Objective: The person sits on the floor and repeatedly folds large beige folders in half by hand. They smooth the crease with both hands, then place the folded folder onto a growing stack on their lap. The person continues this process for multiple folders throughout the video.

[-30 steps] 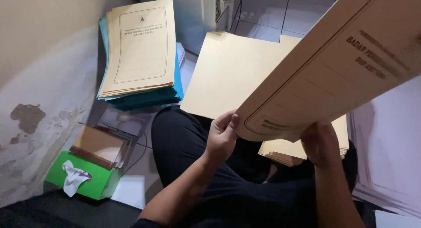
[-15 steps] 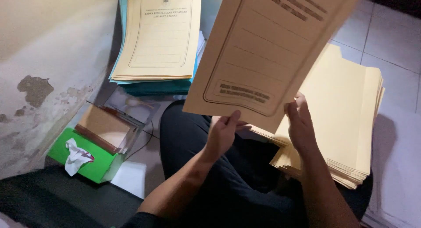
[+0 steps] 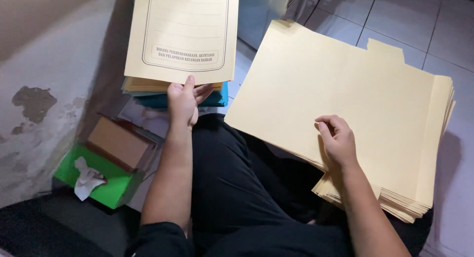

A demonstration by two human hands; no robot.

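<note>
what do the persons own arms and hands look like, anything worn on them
Both arms are bare from the hands to above the elbow. The left hand and right hand carry no gloves, and no rings, watch or bracelet show. A dark short sleeve shows on the left upper arm; the right arm's sleeve is out of frame.

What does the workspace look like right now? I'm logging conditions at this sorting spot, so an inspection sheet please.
Surface: pale tiled floor; the person sits on it, legs in dark trousers.
Job's things: printed cream folder held over a left stack of cream and teal folders; blank folder pile on the right, across the lap.
Clutter: green tissue box with a tissue sticking out; brown box beside it.
Hands: left hand pinches the printed folder's lower edge; right hand rests on the blank pile, fingers curled.
Cables: nothing seen.
Surroundings: stained, peeling wall at left.
</note>
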